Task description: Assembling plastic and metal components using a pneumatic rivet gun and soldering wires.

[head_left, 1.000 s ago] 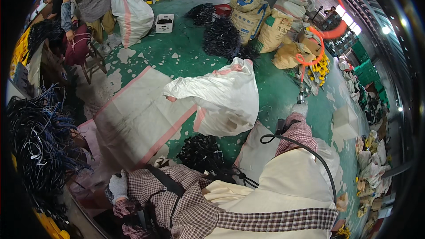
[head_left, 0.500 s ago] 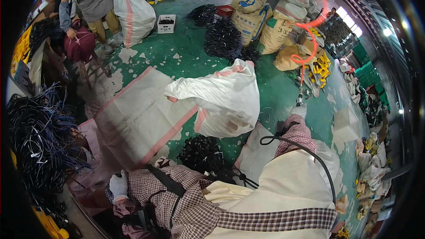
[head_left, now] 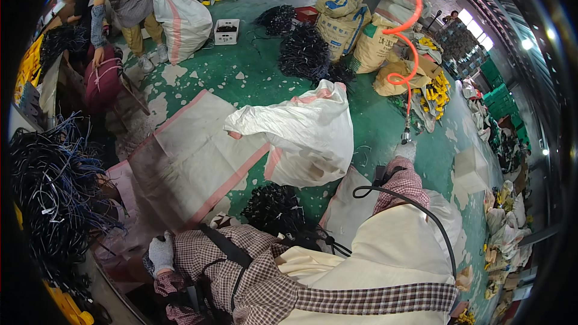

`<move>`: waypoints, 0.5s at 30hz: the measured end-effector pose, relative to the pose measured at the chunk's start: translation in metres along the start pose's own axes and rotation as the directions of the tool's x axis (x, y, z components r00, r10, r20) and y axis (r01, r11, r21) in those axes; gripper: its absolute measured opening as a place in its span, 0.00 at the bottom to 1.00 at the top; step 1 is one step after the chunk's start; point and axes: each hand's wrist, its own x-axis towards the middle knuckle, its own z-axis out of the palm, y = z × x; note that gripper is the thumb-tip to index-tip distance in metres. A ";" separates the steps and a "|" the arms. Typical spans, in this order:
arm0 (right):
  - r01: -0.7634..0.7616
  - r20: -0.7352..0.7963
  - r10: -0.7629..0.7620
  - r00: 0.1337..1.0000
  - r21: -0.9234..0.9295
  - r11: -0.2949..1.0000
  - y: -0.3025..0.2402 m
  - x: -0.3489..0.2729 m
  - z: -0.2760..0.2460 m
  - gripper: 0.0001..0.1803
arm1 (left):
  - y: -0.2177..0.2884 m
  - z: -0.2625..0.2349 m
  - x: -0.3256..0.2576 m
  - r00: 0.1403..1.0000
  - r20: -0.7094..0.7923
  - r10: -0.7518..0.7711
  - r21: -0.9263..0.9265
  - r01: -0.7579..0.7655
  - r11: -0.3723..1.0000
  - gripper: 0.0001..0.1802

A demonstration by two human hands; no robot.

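My right hand (head_left: 404,151), in a pale glove with a checked sleeve, reaches out at the right. Its fingers are closed round the lower end of a metal hose fitting (head_left: 406,135), which hangs from an orange-red coiled air hose (head_left: 412,54). What sits inside the fist is hidden. At the lower left, my left hand (head_left: 160,254), also in a pale knitted glove, is beside my checked clothing and near a heap of black and blue cables (head_left: 54,198). How its fingers lie does not show clearly.
A white woven sack (head_left: 313,138) stands ahead, next to a flattened sack (head_left: 186,156) on the green floor. Black cable bundles (head_left: 274,210) lie close by me. Full bags (head_left: 343,30) stand farther back. A person in an apron (head_left: 129,0) is beside a maroon-covered stool (head_left: 103,81).
The air hose's coils have swung left, and its fitting has shifted slightly left with my right hand. The person at the far left has moved slightly. My left hand looks unmoved.
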 end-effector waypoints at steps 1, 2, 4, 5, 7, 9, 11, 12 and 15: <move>0.000 -0.002 0.000 1.000 0.001 1.000 -0.001 0.000 0.000 0.16 | 0.000 0.000 0.000 1.000 0.001 -0.001 0.001 0.001 1.000 0.31; 0.001 -0.004 -0.001 1.000 0.004 1.000 -0.002 0.000 0.001 0.16 | 0.000 0.000 0.000 1.000 0.002 -0.005 0.001 0.005 1.000 0.32; 0.001 -0.054 0.002 0.999 0.058 0.998 -0.005 -0.003 0.002 0.16 | -0.003 0.003 0.002 1.000 -0.006 0.000 0.012 0.000 1.000 0.32; -0.001 -0.079 0.007 0.997 0.085 0.996 -0.004 -0.003 0.004 0.16 | -0.001 0.003 0.001 1.000 -0.010 0.004 0.020 -0.003 1.000 0.32; -0.044 -0.047 0.048 0.998 0.080 0.996 -0.003 0.000 0.003 0.16 | 0.002 0.001 -0.002 1.000 -0.003 0.010 0.011 -0.009 1.000 0.32; -0.061 -0.016 0.062 0.998 0.071 0.996 -0.005 -0.001 0.002 0.17 | 0.000 0.000 -0.002 1.000 -0.007 0.007 0.006 -0.007 1.000 0.32; -0.054 0.013 0.053 0.999 0.056 0.997 -0.007 -0.002 0.002 0.17 | -0.005 0.001 0.000 1.000 -0.018 -0.001 0.009 0.002 1.000 0.32; -0.068 0.010 0.068 0.998 0.065 0.996 -0.010 -0.006 -0.001 0.17 | -0.006 0.002 0.001 1.000 -0.013 -0.006 0.011 0.006 1.000 0.32; -0.090 0.012 0.089 0.996 0.091 0.992 -0.015 -0.015 0.002 0.17 | -0.010 0.000 0.002 1.000 -0.012 -0.018 0.020 0.018 1.000 0.33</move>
